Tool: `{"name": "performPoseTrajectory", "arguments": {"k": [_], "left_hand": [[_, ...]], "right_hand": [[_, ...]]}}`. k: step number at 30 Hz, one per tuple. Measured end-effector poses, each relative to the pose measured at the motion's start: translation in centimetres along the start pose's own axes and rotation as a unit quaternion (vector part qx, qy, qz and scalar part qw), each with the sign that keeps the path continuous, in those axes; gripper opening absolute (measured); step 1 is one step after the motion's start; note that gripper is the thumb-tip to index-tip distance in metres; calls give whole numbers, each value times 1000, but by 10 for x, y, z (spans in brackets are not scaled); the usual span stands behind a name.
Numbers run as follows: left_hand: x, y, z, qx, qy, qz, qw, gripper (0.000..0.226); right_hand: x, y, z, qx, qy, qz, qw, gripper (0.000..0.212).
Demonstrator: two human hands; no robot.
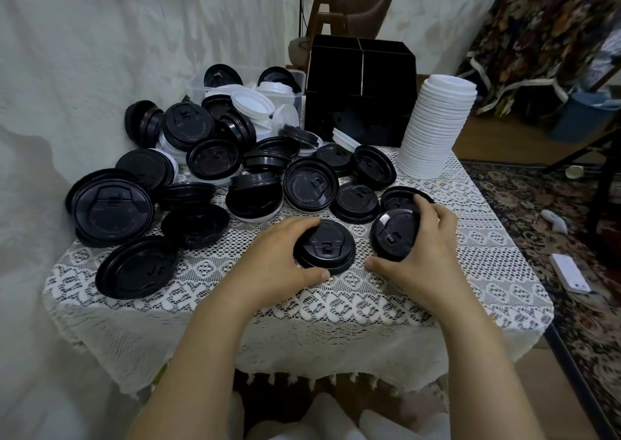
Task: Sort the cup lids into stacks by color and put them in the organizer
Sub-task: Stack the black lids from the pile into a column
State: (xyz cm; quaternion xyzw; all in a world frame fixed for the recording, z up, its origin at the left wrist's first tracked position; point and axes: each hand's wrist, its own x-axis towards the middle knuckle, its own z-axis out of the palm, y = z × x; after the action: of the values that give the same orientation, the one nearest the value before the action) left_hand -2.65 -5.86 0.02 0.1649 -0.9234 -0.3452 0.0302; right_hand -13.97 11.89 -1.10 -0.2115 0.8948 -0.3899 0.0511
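A short stack of black lids [327, 249] sits near the table's front, and my left hand [279, 258] curls round its left side. My right hand [425, 244] grips a single black lid [393, 234], tilted up off the cloth just right of that stack. Several loose black lids [208, 170] lie scattered over the table's left and middle. A tall stack of white lids [437, 127] stands at the back right. The black organizer [363, 80] stands behind the pile, with dark lids dimly seen in its lower opening.
A clear plastic tub [242, 86] at the back left holds black and white lids. The lace tablecloth [336, 305] covers a small table. A white phone [569, 273] lies on the patterned carpet to the right. A chair [356, 9] stands behind the organizer.
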Motion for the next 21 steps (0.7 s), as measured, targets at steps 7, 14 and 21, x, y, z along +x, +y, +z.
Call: {"name": "performPoseTrajectory", "arguments": {"k": [7,14,21], "left_hand": [[0,0,-1,4,-5,1,1000,81],[1,-1,1,3,-3,-1,1000,84],[0,0,-1,-61,-1,-19,998,108]], "right_hand": [[-1,3,-2,-23,23,-29,999,86],[-4,-16,3,18,-1,-132,991,83],[-6,-29,24,60,-103,-149,982,71]]}}
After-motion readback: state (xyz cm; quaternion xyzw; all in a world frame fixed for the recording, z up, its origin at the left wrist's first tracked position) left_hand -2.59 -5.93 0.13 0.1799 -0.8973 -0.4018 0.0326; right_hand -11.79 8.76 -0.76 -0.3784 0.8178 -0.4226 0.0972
